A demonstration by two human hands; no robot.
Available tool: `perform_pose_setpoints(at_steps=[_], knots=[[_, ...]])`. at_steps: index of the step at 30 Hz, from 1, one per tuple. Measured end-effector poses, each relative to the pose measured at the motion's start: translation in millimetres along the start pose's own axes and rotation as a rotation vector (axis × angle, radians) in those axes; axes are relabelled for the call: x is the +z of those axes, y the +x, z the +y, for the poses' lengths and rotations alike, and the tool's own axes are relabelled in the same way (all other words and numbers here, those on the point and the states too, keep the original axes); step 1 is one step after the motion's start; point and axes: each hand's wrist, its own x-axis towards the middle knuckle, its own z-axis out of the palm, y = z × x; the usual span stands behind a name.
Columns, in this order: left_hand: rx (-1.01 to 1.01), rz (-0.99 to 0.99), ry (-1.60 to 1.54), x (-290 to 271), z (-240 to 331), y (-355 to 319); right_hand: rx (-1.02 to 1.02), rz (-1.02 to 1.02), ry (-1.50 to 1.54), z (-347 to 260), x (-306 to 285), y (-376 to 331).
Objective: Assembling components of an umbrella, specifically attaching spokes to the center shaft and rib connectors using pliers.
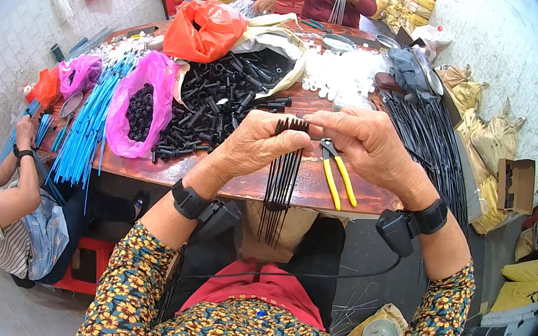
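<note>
While hanging below the left hand (255, 144)'s grip, black rods (280, 184).

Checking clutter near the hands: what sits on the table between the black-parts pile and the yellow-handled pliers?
In the head view, the left hand gripping the bundle of thin black rods lies between the pile of black parts and the yellow-handled pliers; otherwise only bare wooden table.

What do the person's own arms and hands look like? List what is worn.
Both hands, left hand and right hand, are bare. Each wrist carries a black band with a boxy black device; a thin black cable trails from it. Sleeves are dark with yellow-orange flowers.
</note>
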Motion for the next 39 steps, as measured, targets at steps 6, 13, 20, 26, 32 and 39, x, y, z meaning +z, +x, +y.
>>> perform_pose_setpoints(at_steps=[6, 13, 20, 26, 32, 39], knots=[[0.103, 0.021, 0.052, 1.4, -3.4, 1.6, 0.007, -0.009, -0.049, -2.9, -2.7, 1.8], [0.112, 0.05, 0.135, 3.4, -5.9, 4.7, -0.09, 0.009, -0.221, -2.7, -0.6, 4.4], [0.137, 0.045, 0.174, -2.2, -9.9, 2.9, -0.123, -0.048, -0.388, -16.9, -4.7, 7.3], [0.156, 0.049, 0.136, -4.0, -16.2, 4.0, -0.125, -0.128, -0.389, -13.5, -11.5, 9.9], [0.131, 0.036, 0.193, -5.1, -13.9, 4.8, -0.126, -0.146, -0.347, -13.4, -11.0, 15.9], [0.07, 0.015, 0.032, -3.5, -23.8, 3.1, -0.064, -0.053, -0.159, 4.0, 4.0, 9.3]])
